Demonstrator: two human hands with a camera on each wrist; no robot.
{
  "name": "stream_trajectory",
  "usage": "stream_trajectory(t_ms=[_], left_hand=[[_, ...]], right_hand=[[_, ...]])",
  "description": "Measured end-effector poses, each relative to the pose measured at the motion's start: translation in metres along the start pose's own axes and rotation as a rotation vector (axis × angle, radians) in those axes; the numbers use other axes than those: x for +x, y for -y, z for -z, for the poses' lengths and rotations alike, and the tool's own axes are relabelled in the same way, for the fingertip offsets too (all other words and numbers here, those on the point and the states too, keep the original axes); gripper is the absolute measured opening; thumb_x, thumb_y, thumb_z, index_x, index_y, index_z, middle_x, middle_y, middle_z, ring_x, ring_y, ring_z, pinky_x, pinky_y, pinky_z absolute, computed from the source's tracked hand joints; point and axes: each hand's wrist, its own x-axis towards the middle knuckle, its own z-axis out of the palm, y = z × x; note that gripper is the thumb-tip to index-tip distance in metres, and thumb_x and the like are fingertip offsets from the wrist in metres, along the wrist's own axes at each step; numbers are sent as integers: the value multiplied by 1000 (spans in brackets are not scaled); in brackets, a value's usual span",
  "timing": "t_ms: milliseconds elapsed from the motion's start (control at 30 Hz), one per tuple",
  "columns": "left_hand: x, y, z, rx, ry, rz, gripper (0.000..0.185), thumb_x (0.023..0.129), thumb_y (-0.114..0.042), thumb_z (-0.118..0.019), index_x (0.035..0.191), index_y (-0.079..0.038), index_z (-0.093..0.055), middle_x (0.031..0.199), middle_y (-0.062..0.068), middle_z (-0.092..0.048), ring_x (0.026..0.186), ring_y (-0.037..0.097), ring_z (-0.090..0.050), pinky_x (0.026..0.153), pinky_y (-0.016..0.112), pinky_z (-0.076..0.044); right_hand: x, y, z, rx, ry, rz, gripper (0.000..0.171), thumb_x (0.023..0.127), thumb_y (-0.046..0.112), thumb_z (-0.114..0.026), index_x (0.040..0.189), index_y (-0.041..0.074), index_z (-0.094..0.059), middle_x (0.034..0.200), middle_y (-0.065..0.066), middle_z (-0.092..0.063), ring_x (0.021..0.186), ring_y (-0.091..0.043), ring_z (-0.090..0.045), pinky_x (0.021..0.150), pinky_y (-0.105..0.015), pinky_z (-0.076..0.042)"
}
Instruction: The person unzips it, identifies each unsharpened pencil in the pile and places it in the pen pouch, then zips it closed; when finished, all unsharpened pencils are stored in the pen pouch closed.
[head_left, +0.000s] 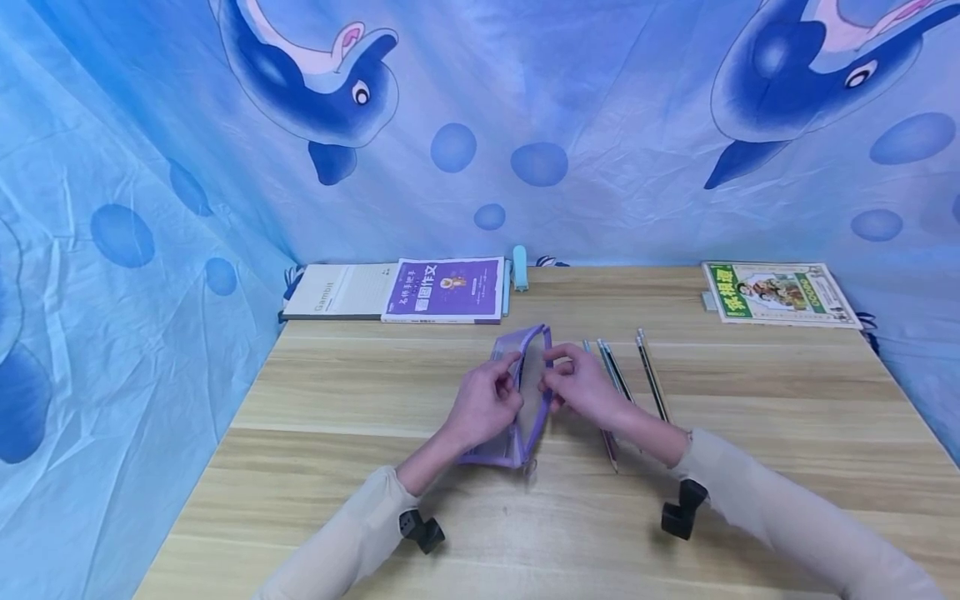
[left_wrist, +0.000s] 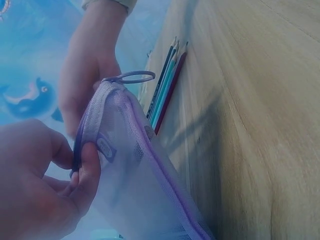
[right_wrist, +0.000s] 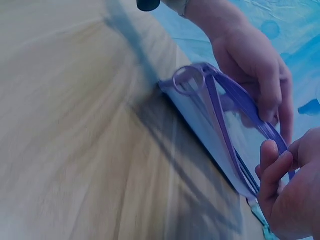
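A purple mesh pencil pouch (head_left: 528,392) stands on edge at the middle of the wooden table (head_left: 337,433), its mouth spread. My left hand (head_left: 504,377) pinches the pouch's left rim, and my right hand (head_left: 558,373) pinches the right rim. In the left wrist view the left hand (left_wrist: 80,167) grips the purple edge of the pouch (left_wrist: 135,175), with the ring pull (left_wrist: 131,77) at its end. The right wrist view shows the right hand (right_wrist: 277,165) pinching the zip edge of the pouch (right_wrist: 215,125), with the left hand (right_wrist: 255,65) behind it.
Several pencils (head_left: 617,375) lie just right of the pouch, partly under my right wrist, and one more pencil (head_left: 651,377) lies further right. A notebook (head_left: 341,292), a purple book (head_left: 446,290) and a small blue item (head_left: 519,268) lie at the back. A green book (head_left: 780,293) lies back right.
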Motion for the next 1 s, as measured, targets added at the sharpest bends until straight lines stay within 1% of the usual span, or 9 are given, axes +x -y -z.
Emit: stream_trajectory(t_ms=[133,267,300,400,533,600,667,767,1000], left_hand=[[1,0,0,-19,-7,-2,56,75,9,-62,131,13,-57,77,2,-60,67,12,-56,61,23,-53],[2,1,2,-42,-15,-9,56,74,12,-60,130,14,-56,76,3,-60,67,13,-57,61,23,-54],[2,1,3,-44,-15,-10,56,74,12,-60,130,14,-56,77,4,-60,67,14,-57,61,23,-54],[3,0,6,-44,-14,-6,56,75,12,-61,131,14,-56,78,4,-59,68,14,-56,61,23,-54],[4,-1,11,-39,-30,12,56,75,11,-61,130,14,-56,78,4,-59,68,14,-56,61,24,-53],[4,-1,12,-35,-39,18,56,74,11,-61,130,14,-57,78,4,-58,68,13,-55,61,24,-53],[4,0,14,-33,-46,18,55,74,11,-61,129,14,-57,77,4,-58,67,13,-55,60,24,-53],[4,0,13,-28,-46,7,55,74,11,-61,129,15,-57,77,4,-59,67,13,-55,60,24,-53],[2,0,10,-37,-31,12,55,75,10,-62,130,15,-56,78,7,-60,66,13,-54,57,23,-52]], right_hand=[[-2,-3,20,13,-19,-12,40,95,4,-58,132,-6,-50,94,-19,-70,57,-20,-64,40,-21,-40],[-5,-6,49,-9,-55,-6,40,96,5,-56,132,-9,-47,97,-24,-68,57,-21,-65,39,-20,-38],[-5,-6,57,-30,-69,-6,39,96,6,-56,131,-10,-48,97,-25,-68,58,-21,-66,40,-20,-39],[-7,-6,81,-107,-104,-20,39,96,7,-55,131,-11,-48,99,-25,-68,61,-24,-67,44,-24,-48],[-9,-10,110,-251,-113,-23,36,97,7,-55,127,-13,-51,97,-25,-69,65,-30,-69,50,-32,-55],[-9,-14,122,-332,-112,-13,34,96,8,-56,123,-13,-52,93,-23,-69,64,-30,-69,49,-33,-53],[-9,-18,131,-396,-105,-11,33,95,8,-56,120,-14,-53,87,-20,-69,63,-27,-68,51,-34,-54],[-10,-27,140,-458,-81,-21,33,94,8,-57,117,-15,-53,78,-14,-68,60,-22,-66,49,-32,-50],[-10,-44,148,-478,-18,-63,33,95,9,-60,117,-15,-52,67,-8,-66,55,-22,-64,48,-31,-51]])
